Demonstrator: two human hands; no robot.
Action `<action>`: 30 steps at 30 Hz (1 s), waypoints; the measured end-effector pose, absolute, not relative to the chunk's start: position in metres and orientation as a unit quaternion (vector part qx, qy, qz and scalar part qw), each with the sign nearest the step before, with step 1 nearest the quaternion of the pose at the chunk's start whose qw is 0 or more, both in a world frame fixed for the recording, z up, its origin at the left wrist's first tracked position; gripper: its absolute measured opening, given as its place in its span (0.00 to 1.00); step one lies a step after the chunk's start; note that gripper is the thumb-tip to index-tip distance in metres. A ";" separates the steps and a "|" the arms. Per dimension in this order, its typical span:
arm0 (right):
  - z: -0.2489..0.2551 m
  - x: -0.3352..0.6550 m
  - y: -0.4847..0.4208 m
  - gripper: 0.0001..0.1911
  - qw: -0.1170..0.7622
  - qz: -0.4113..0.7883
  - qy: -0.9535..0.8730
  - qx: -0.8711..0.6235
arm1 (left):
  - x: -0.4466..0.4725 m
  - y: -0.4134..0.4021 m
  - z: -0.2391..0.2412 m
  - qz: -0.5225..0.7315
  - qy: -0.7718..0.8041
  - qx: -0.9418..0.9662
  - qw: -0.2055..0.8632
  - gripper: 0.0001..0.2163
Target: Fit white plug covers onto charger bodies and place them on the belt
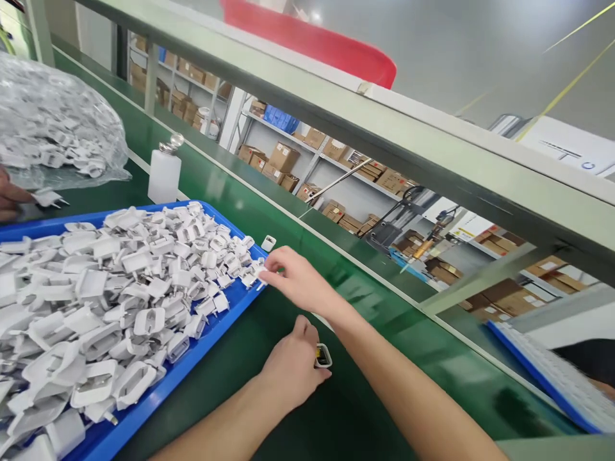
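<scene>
As L hand [291, 366] grips plug part [323, 356] | R hand [295, 280] pinches part [254, 276] at tray [144, 413] edge

Green bench [269, 358]: blue tray [192, 365], white bottle [164, 174], probably bagged parts [52, 121].

blue tray [225, 323] cut off left, plug bag [52, 128] cropped

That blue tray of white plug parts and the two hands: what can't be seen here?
- Blue tray: cut off by left and bottom edges, head view.
- Small part in left hand: mostly hidden by the fingers.
- Right hand fingertips: grip blurred.
- Another person's hand: cut off at left edge.
</scene>
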State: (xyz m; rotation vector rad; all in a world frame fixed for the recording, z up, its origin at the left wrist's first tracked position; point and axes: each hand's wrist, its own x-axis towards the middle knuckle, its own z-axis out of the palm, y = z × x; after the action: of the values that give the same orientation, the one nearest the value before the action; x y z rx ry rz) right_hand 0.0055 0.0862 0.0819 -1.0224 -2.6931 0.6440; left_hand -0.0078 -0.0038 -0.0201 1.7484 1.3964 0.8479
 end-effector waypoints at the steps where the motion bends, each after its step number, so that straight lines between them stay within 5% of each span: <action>1: 0.088 0.026 0.078 0.08 0.116 0.246 -0.894 -0.356 | -0.008 -0.004 -0.020 0.327 0.540 0.681 0.370 0.17; 7: 0.062 0.155 0.021 0.16 0.282 0.458 -0.721 -0.437 | -0.003 -0.009 -0.019 0.331 0.502 0.712 0.362 0.17; 17: 0.013 0.200 -0.006 0.08 0.447 0.455 -0.660 -0.397 | -0.002 -0.012 -0.020 0.274 0.487 0.718 0.414 0.13; 22: 0.003 0.204 -0.011 0.12 0.365 0.436 -0.693 -0.442 | -0.006 -0.017 -0.019 0.268 0.473 0.694 0.473 0.26; 30: 0.009 0.208 -0.017 0.05 0.293 0.160 -0.829 -0.449 | -0.003 -0.018 -0.015 0.225 0.501 0.704 0.451 0.09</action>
State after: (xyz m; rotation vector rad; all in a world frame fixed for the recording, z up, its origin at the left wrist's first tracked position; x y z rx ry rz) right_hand 0.2084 -0.0173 0.0095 -1.1975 -2.2081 0.4261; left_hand -0.0031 -0.0185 -0.0154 1.7399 1.2376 0.5563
